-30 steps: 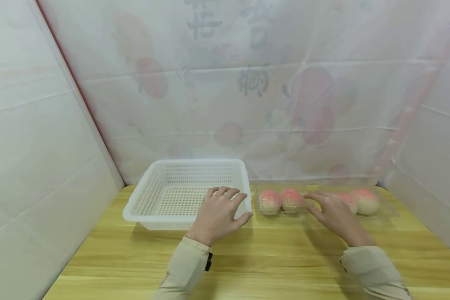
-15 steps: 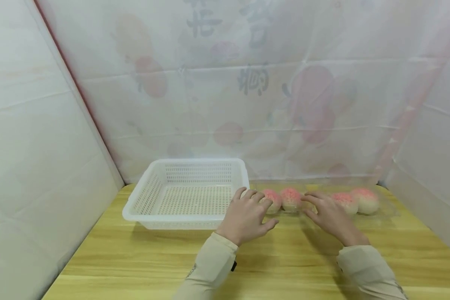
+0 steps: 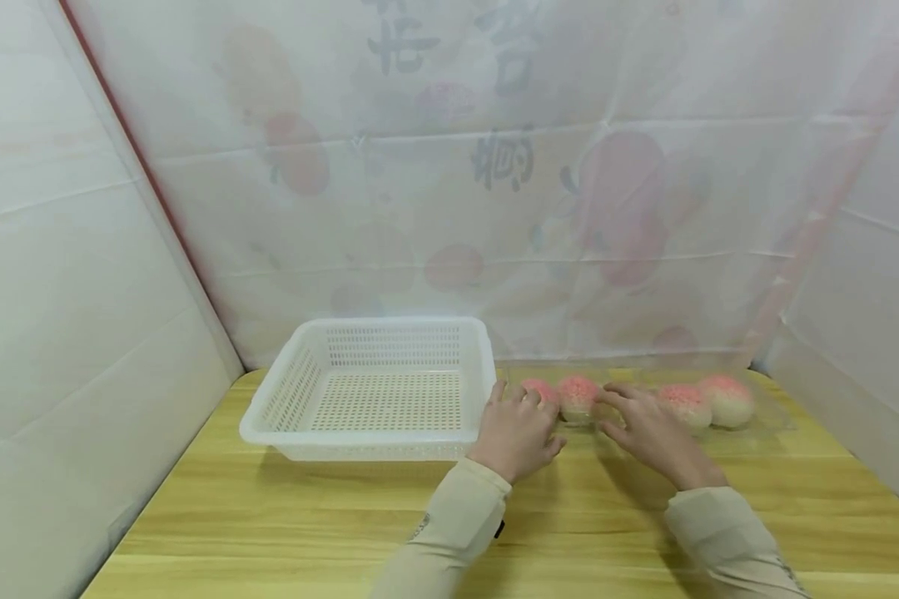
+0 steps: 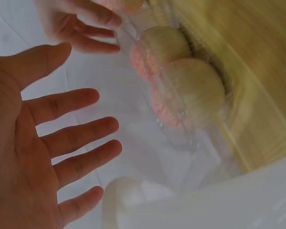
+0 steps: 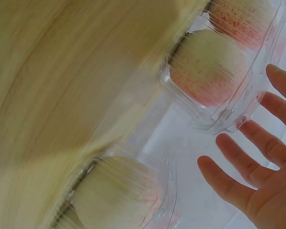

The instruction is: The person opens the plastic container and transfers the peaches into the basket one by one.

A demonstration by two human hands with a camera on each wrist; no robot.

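Left hand: the left hand (image 3: 519, 428) hangs over the left end of the clear, thin plastic clamshell tray (image 3: 766, 426). Its fingers (image 4: 71, 133) are spread and nearly straight, and they grasp nothing. I cannot tell if the tips touch the lid.

Right hand: the right hand (image 3: 648, 433) is over the middle of the tray, also released, with fingers (image 5: 243, 164) straight and apart. It seems just above the plastic, but contact is not sure.

Thing in hand's reach: the tray lies on the yellow wooden table (image 3: 419, 532), near the far edge, to the right of the basket. Inside sit four round buns, cream coloured with pink tops. The leftmost bun (image 3: 541, 391) is partly behind the left hand, the second bun (image 3: 577, 396) is between the hands, and the two right buns (image 3: 707, 401) are beyond the right hand.

How it will handle: I judge the tray light, thin and slippery, easy to bend or crack. The buns look soft and will dent when pressed.

Where to hold: better at the stiff rim or the two ends, not on the domes over the buns.

Beside: a white perforated plastic basket (image 3: 300, 391) stands just left of the tray.

Behind: a white translucent curtain with red fruit print (image 3: 494, 166).
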